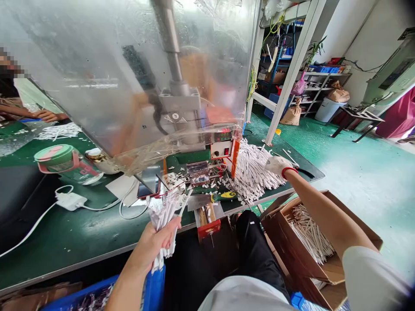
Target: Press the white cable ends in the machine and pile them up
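Observation:
My left hand (154, 242) is closed round a bundle of thin white strips (166, 211), held upright over the near edge of the green table (74, 235). My right hand (277, 166), in a white glove with a red cuff, reaches out to the right and rests on a heap of white strips (251, 170) on the table. Its fingers curl into the heap; whether they grip any strip I cannot tell. Between my hands stands a small press machine (207, 166) behind a clear plastic guard (136, 82).
A cardboard box (337, 224) holding more white strips sits by my right knee, and a blue bin (97, 298) lies below the table edge. A white charger with cable (70, 201), a phone (148, 189), a green-lidded bottle (61, 160) and a screwdriver (225, 196) lie on the table. Another person's hand (48, 115) rests at far left.

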{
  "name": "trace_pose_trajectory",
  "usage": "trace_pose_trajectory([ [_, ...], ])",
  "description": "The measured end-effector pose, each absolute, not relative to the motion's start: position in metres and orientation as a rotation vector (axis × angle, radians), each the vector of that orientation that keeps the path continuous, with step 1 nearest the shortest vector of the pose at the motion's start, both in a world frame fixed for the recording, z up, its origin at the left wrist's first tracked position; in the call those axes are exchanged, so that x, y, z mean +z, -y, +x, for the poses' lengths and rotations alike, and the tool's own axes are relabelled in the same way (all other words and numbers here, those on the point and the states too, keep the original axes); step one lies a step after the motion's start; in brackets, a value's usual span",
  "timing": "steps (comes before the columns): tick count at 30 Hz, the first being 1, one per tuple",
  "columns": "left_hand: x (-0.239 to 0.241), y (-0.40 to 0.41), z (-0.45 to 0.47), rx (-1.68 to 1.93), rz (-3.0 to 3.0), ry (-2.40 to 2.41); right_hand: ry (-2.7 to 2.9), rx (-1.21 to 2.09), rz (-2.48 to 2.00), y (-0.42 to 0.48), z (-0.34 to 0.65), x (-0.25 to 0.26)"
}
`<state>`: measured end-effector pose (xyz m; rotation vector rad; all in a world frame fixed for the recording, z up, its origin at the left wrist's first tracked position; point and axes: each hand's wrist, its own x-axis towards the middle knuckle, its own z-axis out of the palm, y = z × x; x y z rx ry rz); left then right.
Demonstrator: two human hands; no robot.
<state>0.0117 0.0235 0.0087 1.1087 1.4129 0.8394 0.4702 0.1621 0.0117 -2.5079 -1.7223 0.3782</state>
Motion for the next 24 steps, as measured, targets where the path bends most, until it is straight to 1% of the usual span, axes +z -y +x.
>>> trace_pose_trajectory([
  [7,-0.008,-0.004,0.0,0.915,0.993,-1.39,1.689,0.314,-2.434,-0.153,0.467,0.028],
  [9,-0.009,-0.003,0.0,0.925,0.983,-1.387,1.635,0.358,-2.284,-0.144,0.462,0.04],
  [11,-0.008,-0.001,0.0,0.946,0.971,-1.389,1.534,0.549,-2.006,-0.131,0.449,0.052],
  [13,-0.006,0.0,0.001,0.98,0.957,-1.385,1.422,0.866,-1.724,-0.113,0.426,0.059],
  [16,-0.002,-0.001,0.003,1.029,0.951,-1.374,1.346,1.362,-1.477,-0.083,0.374,0.055],
  [18,-0.001,-0.002,0.004,1.045,0.962,-1.377,1.314,1.608,-1.369,-0.068,0.334,0.044],
  [19,-0.001,-0.002,0.004,1.046,0.974,-1.383,1.294,1.686,-1.33,-0.064,0.314,0.038],
  [21,-0.002,-0.001,0.003,1.046,1.008,-1.4,1.255,1.742,-1.316,-0.062,0.281,0.027],
  [24,-0.006,0.003,-0.002,1.035,1.044,-1.423,1.21,1.684,-1.375,-0.073,0.25,0.015],
])
